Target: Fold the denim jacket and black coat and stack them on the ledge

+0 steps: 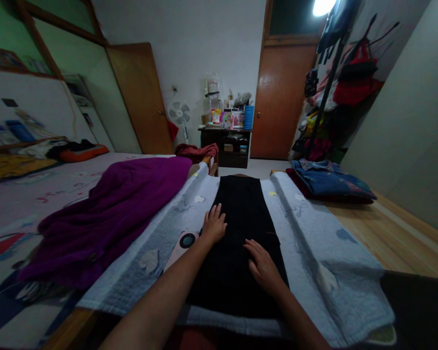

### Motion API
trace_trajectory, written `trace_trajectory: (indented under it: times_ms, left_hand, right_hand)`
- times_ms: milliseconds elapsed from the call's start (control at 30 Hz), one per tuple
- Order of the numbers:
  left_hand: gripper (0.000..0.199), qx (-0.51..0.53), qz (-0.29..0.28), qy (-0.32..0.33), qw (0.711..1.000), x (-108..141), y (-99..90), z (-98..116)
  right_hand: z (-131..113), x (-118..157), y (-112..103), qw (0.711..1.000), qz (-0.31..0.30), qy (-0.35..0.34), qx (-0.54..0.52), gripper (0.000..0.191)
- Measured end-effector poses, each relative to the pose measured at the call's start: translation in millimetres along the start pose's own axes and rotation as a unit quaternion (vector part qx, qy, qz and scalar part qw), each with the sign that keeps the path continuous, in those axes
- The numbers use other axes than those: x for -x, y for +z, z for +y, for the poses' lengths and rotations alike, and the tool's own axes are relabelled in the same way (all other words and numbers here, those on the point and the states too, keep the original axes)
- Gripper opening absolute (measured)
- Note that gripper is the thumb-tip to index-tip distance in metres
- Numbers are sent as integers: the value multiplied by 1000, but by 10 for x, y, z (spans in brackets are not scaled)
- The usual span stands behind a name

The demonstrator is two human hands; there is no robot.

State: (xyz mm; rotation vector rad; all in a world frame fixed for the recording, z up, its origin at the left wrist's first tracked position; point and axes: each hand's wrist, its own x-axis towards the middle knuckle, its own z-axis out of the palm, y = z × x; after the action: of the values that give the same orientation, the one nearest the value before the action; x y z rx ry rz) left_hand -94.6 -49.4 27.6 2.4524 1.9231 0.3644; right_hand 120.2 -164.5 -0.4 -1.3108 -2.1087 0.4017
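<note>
A black garment (pixel 241 214) is spread lengthwise over a pale blue patterned cloth (pixel 302 243). My left hand (pixel 214 225) rests at the garment's left edge, palm down and fingers spread, holding nothing. Lower and to the right, my right hand (pixel 262 262) is on or just over the garment's surface, its fingers apart and nothing in them. Beside my left forearm lies a pink phone (pixel 178 249) with a round dark camera area, partly covered by the arm.
A purple cloth (pixel 124 209) is heaped on the bed (pixel 73 175) at left. Folded denim clothing (pixel 332 180) sits on the wooden surface (pixel 390 233) at right. A fan (pixel 180 114), a dark cabinet (pixel 224 146) and doors stand at the back.
</note>
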Motion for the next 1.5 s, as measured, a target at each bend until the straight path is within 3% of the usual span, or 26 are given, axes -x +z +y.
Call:
trace_trajectory:
  times_ms: [100,267,467,633,1067,1300,1500]
  left_hand:
    - [46,50,-16,70,996,6,51,80]
    - [45,90,-21,68,993,-20,91,97]
    - [25,119,7,-44,992,-338,24,-70]
    - [17,125,13,-137,983,-494,103,-112]
    - [10,184,-36,-186,964,-701,201,-118]
    - [23,246,-24,-212,945,-699,154,-186]
    - [23,275,-2,-145,950,-412,-104,-281]
  right_hand:
    - [-7,2,0,1000,2,2,1,51]
    - [-22,1,-7,1000,7,3,5,50]
    - [-34,-4,-26,1000,-2,1,7,49]
    - [-41,-6,-33,1000,-8,3,6,50]
    - [-70,-8,-75,999,-29,11,8,51]
    - [-59,2,-63,1000,-25,11,-4,51]
    - [-33,-15,-90,998,-26,22,-50,50]
